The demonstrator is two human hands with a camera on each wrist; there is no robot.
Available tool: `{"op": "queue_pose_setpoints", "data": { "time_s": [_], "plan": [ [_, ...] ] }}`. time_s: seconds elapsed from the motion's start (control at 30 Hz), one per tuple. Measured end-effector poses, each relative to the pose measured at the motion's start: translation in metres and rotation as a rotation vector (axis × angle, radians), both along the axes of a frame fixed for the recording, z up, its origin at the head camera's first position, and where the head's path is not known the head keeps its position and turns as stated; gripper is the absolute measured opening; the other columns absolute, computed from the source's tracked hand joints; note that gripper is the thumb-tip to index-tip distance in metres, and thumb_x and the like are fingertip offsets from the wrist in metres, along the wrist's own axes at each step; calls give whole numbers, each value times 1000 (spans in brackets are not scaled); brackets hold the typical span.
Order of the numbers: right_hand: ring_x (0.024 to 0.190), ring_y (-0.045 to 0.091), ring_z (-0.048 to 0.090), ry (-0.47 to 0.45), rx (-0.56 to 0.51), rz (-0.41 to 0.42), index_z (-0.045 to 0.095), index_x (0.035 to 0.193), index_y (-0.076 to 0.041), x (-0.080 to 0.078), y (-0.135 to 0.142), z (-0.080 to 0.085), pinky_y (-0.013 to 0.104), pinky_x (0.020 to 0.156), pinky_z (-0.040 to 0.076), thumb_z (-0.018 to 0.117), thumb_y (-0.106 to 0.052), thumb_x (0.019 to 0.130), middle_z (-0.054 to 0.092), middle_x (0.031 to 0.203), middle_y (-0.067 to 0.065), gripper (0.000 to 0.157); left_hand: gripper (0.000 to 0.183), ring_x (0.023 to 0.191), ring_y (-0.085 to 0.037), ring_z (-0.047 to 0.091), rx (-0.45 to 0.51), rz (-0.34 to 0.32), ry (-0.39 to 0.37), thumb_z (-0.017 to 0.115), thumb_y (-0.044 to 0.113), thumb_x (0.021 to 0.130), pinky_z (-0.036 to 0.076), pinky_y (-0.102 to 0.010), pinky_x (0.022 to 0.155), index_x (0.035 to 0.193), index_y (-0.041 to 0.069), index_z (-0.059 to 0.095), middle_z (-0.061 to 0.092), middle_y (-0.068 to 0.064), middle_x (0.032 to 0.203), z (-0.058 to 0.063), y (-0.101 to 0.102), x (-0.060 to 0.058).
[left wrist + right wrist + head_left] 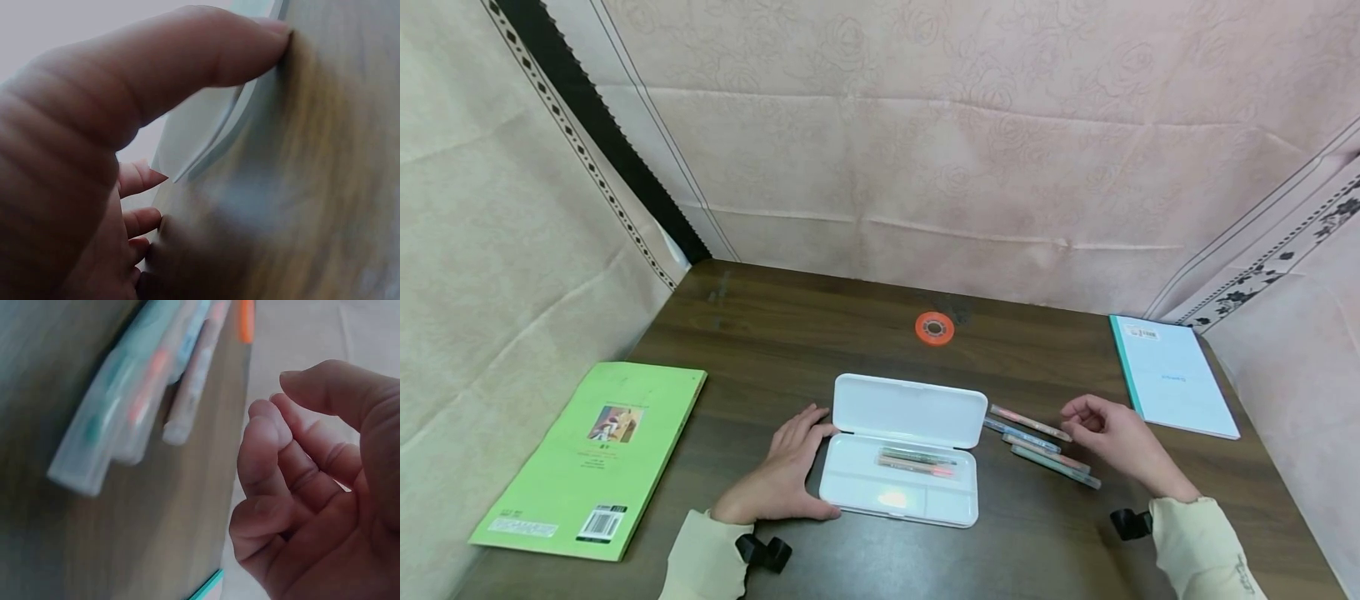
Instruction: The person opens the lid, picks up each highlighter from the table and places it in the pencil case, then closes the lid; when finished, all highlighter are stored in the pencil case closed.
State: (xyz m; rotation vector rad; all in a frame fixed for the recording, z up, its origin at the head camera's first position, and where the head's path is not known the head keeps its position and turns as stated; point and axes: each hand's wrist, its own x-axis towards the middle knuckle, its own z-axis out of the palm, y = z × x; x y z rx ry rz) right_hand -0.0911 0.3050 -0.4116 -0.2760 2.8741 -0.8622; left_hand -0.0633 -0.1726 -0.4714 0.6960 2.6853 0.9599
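A white pencil case (pixel 898 497) lies with its lid (pixel 910 410) raised at the back. Inside it are a dark green pen (pixel 917 456) and a pink-tipped pen (pixel 915 467). My left hand (pixel 786 479) spans the case's left end, thumb at the front corner and index finger near the hinge; its fingers are spread. Several pens lie slanted to the right of the case, among them a green pen (pixel 106 419) and a pinkish pen (pixel 195 381). Close to their right ends hovers my right hand (pixel 1105 437), fingers loosely bent, thumb apart, holding nothing.
A green book (pixel 647 467) lies at the left of the dark wooden table (pixel 775 333). At the right lies a light blue notebook (pixel 1180 375). An orange tape roll (pixel 935 328) sits behind the case. Patterned cloth (pixel 925 167) hangs around the table.
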Motion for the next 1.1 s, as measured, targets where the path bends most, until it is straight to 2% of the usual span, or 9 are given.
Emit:
{"op": "queue_pose_setpoints", "data": {
  "time_s": [0.17, 0.4, 0.73, 1.1],
  "plan": [
    [71, 7, 56, -60, 6, -2, 66, 105, -9, -3, 5, -12, 24, 62, 46, 67, -17, 93, 67, 87, 0, 14, 99, 150, -37, 10, -2, 0, 6, 86, 51, 63, 11, -61, 114, 142, 13, 40, 21, -16, 159, 0, 0, 0],
    [69, 10, 53, -58, 61, 16, 66, 103, -9, -8, 9, -25, 25, 61, 44, 70, -15, 90, 64, 84, -2, 15, 99, 150, -37, 10, -6, -2, 15, 86, 51, 63, 12, -60, 113, 142, 13, 40, 21, -16, 159, -1, 0, 0],
    [73, 15, 51, -85, 90, 12, 65, 98, -9, -12, 11, -30, 27, 63, 43, 68, -11, 90, 60, 84, 0, 9, 98, 150, -37, 11, 5, -1, 19, 87, 49, 62, 12, -60, 113, 141, 13, 41, 22, -16, 159, 0, 0, 0],
    [73, 15, 51, -100, 106, 10, 65, 98, -8, -13, 11, -29, 28, 63, 44, 69, -12, 89, 62, 85, 1, 10, 98, 150, -37, 11, 0, -2, 17, 86, 51, 63, 12, -60, 114, 141, 13, 40, 22, -16, 159, 0, 0, 0]
  ]
}}
